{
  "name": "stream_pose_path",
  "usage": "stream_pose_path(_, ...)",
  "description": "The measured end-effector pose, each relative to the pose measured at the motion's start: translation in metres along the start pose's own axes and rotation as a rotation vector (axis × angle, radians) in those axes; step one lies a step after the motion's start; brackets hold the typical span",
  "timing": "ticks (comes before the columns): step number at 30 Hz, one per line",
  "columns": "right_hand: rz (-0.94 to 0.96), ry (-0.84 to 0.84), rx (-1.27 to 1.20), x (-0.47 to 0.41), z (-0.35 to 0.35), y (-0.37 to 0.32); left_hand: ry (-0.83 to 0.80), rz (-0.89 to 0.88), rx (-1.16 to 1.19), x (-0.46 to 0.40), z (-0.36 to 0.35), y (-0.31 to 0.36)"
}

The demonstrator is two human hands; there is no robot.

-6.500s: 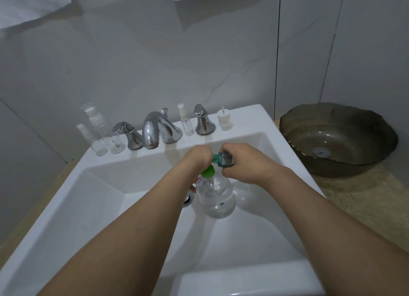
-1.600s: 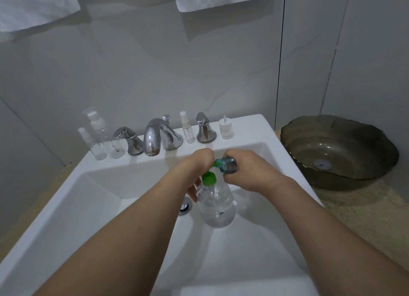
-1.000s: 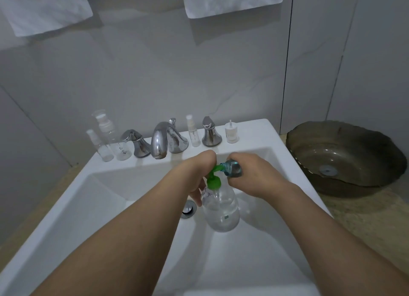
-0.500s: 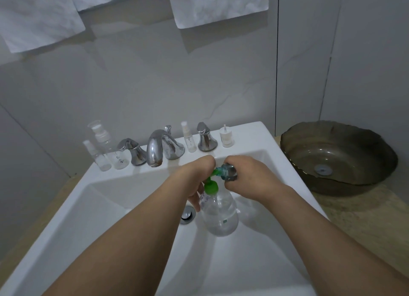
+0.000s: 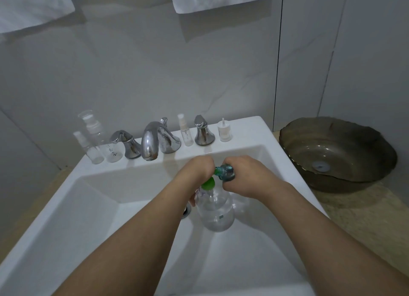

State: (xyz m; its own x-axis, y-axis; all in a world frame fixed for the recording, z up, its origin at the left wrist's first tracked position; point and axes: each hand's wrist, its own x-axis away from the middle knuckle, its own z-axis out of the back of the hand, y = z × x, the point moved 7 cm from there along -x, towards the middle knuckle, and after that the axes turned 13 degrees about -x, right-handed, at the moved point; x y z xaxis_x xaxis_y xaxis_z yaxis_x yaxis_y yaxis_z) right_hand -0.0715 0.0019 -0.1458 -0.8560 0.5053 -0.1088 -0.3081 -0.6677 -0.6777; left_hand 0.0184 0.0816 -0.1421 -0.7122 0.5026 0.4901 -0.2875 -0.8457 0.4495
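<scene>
White and smooth, the sink (image 5: 66, 207) is lying under it all. Inside it the round, clear plastic bottle (image 5: 218, 214) is standing up, with the left hand (image 5: 195, 171) curling tight round its neck. The right hand (image 5: 250, 178) is gripping a little blue-green bottle (image 5: 225, 173) and tipping it over the tiny green funnel (image 5: 208, 183). Going slowly, with the spout close, should be stopping spills.

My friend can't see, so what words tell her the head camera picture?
Over a white sink, the right hand tips a small teal bottle toward a green funnel on a clear bottle that the left hand holds. A chrome tap stands behind; a brown bowl sits to the right.
</scene>
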Motion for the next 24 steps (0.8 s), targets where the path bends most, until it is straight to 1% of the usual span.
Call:
stream_pose_path(1,0.005,-0.008,-0.004,0.000,-0.001,-0.001,0.016,0.021,0.042,0.000,0.000,-0.003)
stream_pose_path(2,0.009,-0.013,-0.006,0.000,-0.001,-0.001,-0.001,0.036,0.013,-0.002,-0.003,-0.006)
stream_pose_path(4,0.018,-0.008,0.005,0.001,-0.001,-0.003,0.008,0.027,0.040,0.002,-0.002,-0.008)
stream_pose_path(5,0.027,0.001,0.015,0.001,-0.001,-0.003,0.023,0.062,0.084,0.006,-0.001,-0.009)
stream_pose_path(7,0.052,0.026,0.034,0.003,0.002,-0.006,-0.025,0.158,0.165,0.005,-0.003,-0.015)
stream_pose_path(8,0.063,0.039,0.036,0.004,0.003,-0.008,-0.065,0.178,0.178,0.001,-0.003,-0.017)
stream_pose_path(11,0.090,0.095,0.029,0.005,0.011,-0.013,-0.179,0.202,0.184,-0.003,0.000,-0.021)
stream_pose_path(14,0.105,0.118,0.044,0.005,0.013,-0.014,-0.222,0.203,0.184,-0.006,0.000,-0.020)
stream_pose_path(21,0.070,0.089,0.019,0.003,0.010,-0.011,-0.156,0.174,0.112,0.005,-0.004,-0.015)
stream_pose_path(24,0.045,0.068,0.030,0.003,0.007,-0.008,-0.047,0.099,0.059,0.006,-0.001,-0.009)
